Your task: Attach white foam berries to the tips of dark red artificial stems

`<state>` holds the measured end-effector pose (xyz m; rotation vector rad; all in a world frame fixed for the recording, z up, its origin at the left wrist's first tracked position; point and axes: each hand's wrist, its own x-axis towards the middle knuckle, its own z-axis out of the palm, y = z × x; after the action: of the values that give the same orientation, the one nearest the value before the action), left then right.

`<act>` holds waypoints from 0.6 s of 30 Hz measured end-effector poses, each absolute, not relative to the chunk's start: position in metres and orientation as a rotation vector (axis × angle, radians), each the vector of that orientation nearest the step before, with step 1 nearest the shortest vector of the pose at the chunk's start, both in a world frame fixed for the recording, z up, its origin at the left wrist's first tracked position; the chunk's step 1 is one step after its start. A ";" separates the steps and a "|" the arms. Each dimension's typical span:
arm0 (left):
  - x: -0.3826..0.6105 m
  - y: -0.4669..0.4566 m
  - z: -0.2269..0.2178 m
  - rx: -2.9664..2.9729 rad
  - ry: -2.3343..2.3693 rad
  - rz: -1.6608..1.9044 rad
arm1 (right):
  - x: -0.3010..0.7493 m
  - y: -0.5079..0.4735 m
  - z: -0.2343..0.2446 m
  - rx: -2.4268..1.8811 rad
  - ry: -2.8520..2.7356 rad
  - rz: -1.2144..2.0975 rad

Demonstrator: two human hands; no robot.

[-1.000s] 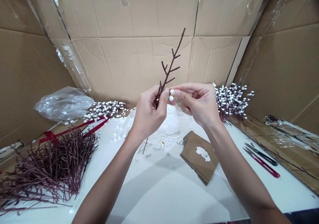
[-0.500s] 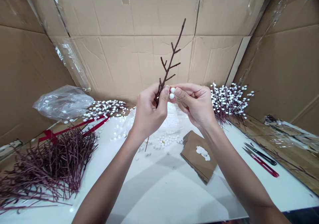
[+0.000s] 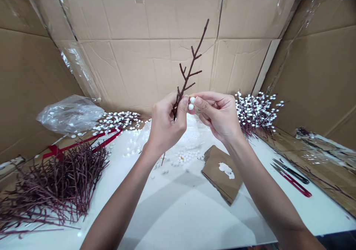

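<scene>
Head cam: my left hand (image 3: 167, 129) grips a dark red artificial twig (image 3: 190, 71) upright near its base; my right hand (image 3: 219, 116) pinches two white foam balls (image 3: 191, 99) just beside my left thumb (image 3: 183, 109).

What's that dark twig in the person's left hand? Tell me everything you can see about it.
The twig is slim and dark reddish-brown, with a matte, woody look. Short side shoots fork from its upper part, and none carries white balls. It rises at a tilt, leaning right, from the left hand, whose fingers grip it low down. A thin stem end below that hand seems to be its base. Two white balls, pinched by the right hand, sit just beside it.
</scene>
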<state>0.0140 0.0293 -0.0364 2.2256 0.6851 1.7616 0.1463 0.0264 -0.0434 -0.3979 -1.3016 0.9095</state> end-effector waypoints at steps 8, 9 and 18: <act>0.014 0.030 -0.038 2.203 0.674 1.767 | 0.146 0.027 -0.044 -0.430 -1.314 0.821; 0.014 0.030 -0.038 2.192 0.664 1.765 | 0.146 0.027 -0.044 -0.433 -1.314 0.813; 0.014 0.032 -0.038 2.099 0.592 1.737 | 0.145 0.025 -0.044 -0.441 -1.307 0.845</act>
<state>0.0140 0.0316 -0.0383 2.0991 0.5919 1.7371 0.1447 0.0249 -0.0438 -0.4415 -1.3065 0.8448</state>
